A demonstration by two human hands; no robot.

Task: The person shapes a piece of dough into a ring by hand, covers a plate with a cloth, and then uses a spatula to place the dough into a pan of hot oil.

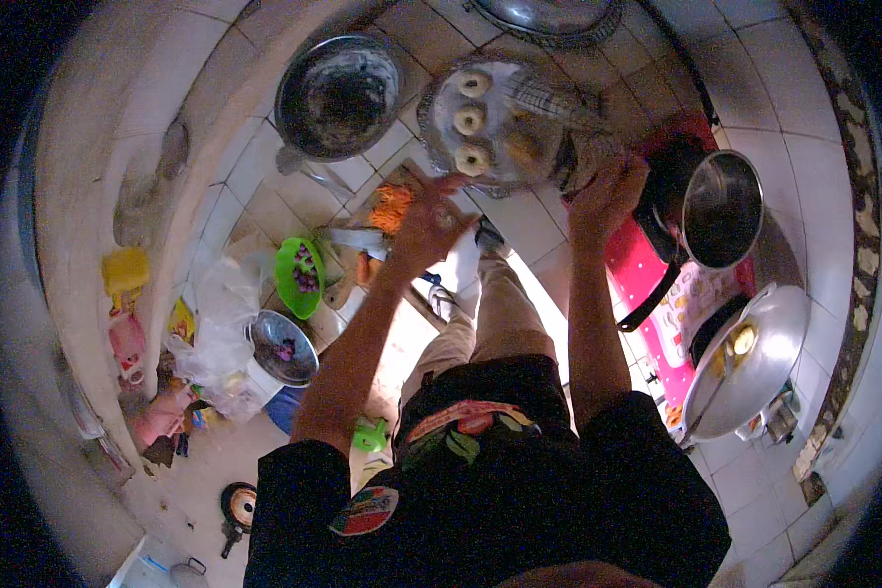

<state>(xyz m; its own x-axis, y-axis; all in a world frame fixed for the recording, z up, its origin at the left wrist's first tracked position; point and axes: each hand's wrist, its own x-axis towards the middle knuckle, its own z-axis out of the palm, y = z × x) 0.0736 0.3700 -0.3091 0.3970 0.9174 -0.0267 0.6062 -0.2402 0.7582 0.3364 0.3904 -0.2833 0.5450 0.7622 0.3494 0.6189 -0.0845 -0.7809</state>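
Note:
My left hand (437, 224) is raised just below a round, scalloped-rim tray (430, 158), its fingers partly curled. A small pale patch shows between those fingers, too blurred to name. On the tray's left half, ring-shaped pieces of dough (470, 119) stand in a column of three. A checked cloth (551, 95) covers part of the right half, beside yellowish lumps (522, 147) that are hard to make out. My right hand (608, 195) is at the tray's lower right, blurred and in shadow, close to the cloth's end. Whether it grips anything is hidden.
At left are a dark pan (338, 99), grated carrot (391, 208), a knife (356, 239), a green bowl with shallots (299, 278) and a metal bowl (284, 349). To the right, a handled pot (722, 209) and a large wok (750, 367) stand over a red-pink cover (625, 246).

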